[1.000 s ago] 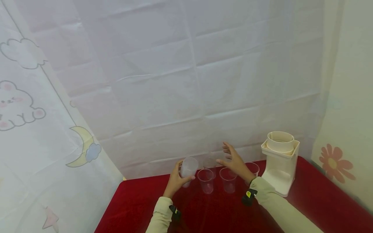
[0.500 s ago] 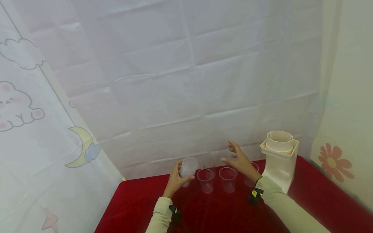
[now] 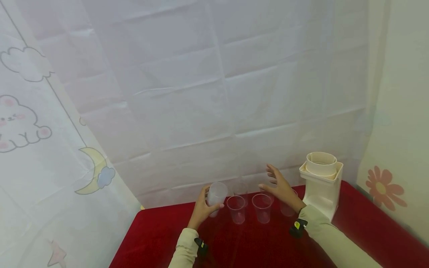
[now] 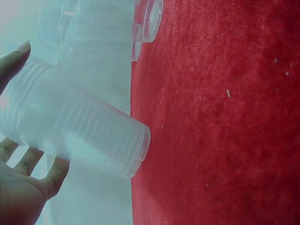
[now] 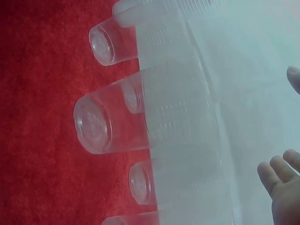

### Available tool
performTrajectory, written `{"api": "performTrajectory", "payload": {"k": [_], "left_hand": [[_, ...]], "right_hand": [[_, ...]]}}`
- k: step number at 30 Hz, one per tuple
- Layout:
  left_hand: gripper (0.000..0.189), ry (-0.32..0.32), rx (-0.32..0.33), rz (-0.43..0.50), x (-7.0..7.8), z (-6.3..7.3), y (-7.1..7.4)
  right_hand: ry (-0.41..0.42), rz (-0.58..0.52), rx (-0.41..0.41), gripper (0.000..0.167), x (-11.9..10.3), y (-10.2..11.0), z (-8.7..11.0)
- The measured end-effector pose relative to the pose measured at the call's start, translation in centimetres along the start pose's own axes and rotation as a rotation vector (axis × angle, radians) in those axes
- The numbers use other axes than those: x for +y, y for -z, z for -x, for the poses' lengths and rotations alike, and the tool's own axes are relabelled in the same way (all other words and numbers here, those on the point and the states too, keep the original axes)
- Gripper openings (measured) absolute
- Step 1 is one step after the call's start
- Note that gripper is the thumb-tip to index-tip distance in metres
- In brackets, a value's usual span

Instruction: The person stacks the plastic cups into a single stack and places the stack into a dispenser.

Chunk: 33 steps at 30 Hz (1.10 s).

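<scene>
My left hand (image 3: 200, 210) grips a nested stack of clear plastic cups (image 3: 218, 194), thumb on one side and fingers on the other. In the left wrist view the stack (image 4: 89, 117) leans, its bottom end near the red cloth. To its right, a clear cup (image 3: 236, 210) and another cup (image 3: 263, 210) stand upright in front. Further cups stand behind and to the right, including one (image 3: 287, 208) partly covered by my right hand (image 3: 280, 189). That hand hovers over the cups, fingers spread and holding nothing. Several cups (image 5: 93, 124) also show in the right wrist view.
A cream plastic stand with a round collar on top (image 3: 321, 186) is at the right, beside my right forearm. The red-covered table (image 3: 161, 230) meets a white sheet (image 3: 187, 111) hanging at the back. Printed sheets hang on both sides.
My right hand has moved to the right, away from the back cups, fingers still spread. My left hand and the stack have hardly moved.
</scene>
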<state>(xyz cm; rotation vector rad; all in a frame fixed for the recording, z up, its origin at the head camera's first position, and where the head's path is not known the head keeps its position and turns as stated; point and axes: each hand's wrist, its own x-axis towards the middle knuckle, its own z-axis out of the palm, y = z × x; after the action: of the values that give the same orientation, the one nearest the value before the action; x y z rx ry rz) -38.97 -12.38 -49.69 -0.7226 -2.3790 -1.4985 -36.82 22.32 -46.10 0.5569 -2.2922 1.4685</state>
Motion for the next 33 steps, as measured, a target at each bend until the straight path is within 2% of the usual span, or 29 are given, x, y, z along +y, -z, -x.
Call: {"api": "performTrajectory", "payload": {"k": [13,21,28,33], "left_hand": [[0.083,-0.002,-0.001,0.013,-0.3,-0.2,-0.1],[0.083,0.012,0.001,0.005,-0.4,0.0,-0.2],[0.083,-0.02,0.002,-0.009,-0.5,-0.1,-0.3],[0.083,-0.01,-0.001,-0.01,-0.4,-0.1,-0.3]], "right_hand": [[0.013,0.019,0.018,0.092,0.9,0.8,0.2],[0.006,0.022,0.017,0.091,0.6,1.1,0.5],[-0.01,0.033,0.026,0.091,0.9,1.5,0.7],[-0.015,0.068,0.039,0.091,1.2,1.9,0.8]]}}
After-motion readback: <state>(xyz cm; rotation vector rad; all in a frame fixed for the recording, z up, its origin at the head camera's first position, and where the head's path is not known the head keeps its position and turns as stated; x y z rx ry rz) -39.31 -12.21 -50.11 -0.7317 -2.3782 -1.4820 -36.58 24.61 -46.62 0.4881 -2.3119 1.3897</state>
